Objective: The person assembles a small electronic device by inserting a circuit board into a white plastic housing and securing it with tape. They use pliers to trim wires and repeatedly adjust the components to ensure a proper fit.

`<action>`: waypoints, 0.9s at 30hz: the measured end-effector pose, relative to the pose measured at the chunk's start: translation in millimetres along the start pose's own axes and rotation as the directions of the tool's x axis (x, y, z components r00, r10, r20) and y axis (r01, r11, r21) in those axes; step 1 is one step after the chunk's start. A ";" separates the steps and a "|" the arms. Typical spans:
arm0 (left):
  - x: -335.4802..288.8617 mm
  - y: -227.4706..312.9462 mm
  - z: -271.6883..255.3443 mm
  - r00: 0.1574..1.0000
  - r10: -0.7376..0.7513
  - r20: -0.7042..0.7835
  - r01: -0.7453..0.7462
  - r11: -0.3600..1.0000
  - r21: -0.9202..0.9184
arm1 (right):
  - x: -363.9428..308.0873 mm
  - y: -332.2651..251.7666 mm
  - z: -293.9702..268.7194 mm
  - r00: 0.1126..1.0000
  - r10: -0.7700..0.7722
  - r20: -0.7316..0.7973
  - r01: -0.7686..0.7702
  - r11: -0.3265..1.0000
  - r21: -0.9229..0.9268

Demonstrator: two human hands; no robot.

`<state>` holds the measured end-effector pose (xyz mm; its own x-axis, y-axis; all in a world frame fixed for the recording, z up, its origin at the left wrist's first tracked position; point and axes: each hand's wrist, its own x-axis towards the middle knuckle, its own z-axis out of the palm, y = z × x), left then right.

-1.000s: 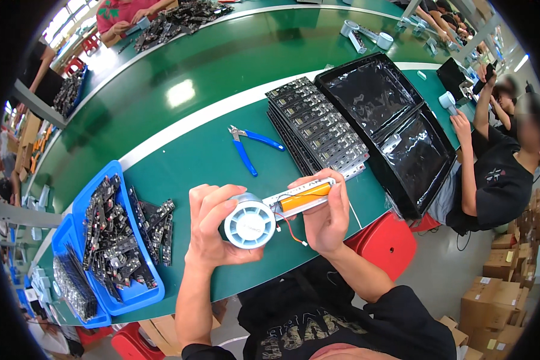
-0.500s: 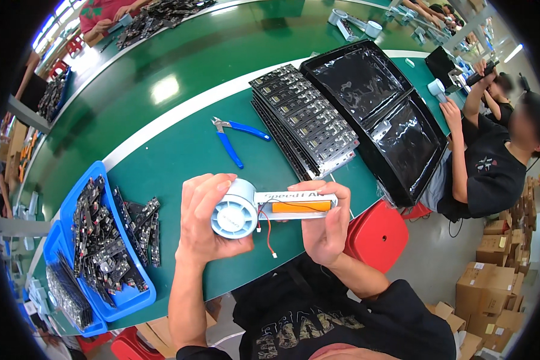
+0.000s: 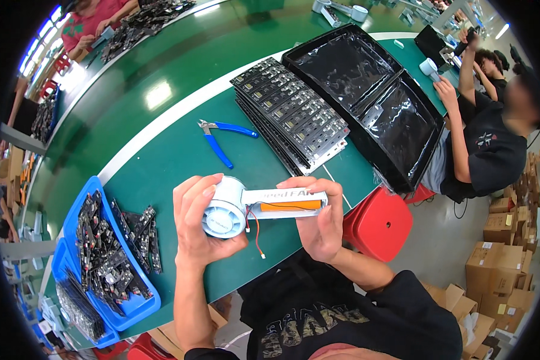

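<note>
Between both hands I hold a pale blue handheld fan (image 3: 224, 219) above the green table. My left hand (image 3: 193, 225) wraps round its round head, thumb underneath. My right hand (image 3: 321, 222) grips the far end of the open handle. Inside the handle lies an orange battery cell (image 3: 291, 206), with thin wires, one red, hanging from the joint and ending in a small white connector (image 3: 263, 256). Beyond the fan, blue-handled cutting pliers (image 3: 222, 141) lie on the table, jaws apart. A stack of black circuit board panels (image 3: 291, 114) stands to their right.
At left, blue trays (image 3: 144, 312) hold many small black circuit boards. A black box with plastic lining (image 3: 348, 72) sits beyond the panel stack. Red stools (image 3: 378, 228) stand by the table's edge at right. A co-worker (image 3: 492, 144) sits at far right holding another fan; cardboard boxes (image 3: 492, 264) are piled behind.
The view has shifted, so the table's things sit a little differently in the picture. The fan tilts slightly, its handle end a bit higher. Both hands keep their hold.
</note>
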<state>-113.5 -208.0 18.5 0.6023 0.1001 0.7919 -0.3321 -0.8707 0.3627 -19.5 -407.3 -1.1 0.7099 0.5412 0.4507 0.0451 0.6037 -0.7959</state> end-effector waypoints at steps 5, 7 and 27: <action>-1.0 -0.2 0.0 1.000 -0.009 0.008 0.010 1.000 -0.005 | 0.6 -3.1 -0.4 0.997 0.072 -0.010 -0.070 0.986 0.149; -1.5 -0.2 0.3 1.000 -0.016 0.005 0.016 1.000 -0.016 | 0.7 -3.8 -1.8 0.996 0.094 0.005 -0.093 0.975 0.204; -5.6 -5.4 -0.7 0.996 -0.049 0.075 0.055 0.995 -0.084 | -0.5 -7.8 1.3 0.987 0.159 0.004 -0.156 0.964 0.217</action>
<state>-115.6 -203.5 12.4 0.6706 0.1064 0.7342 -0.3583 -0.8202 0.4461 -21.1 -411.5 5.3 0.7052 0.6325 0.3204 -0.2198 0.6247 -0.7493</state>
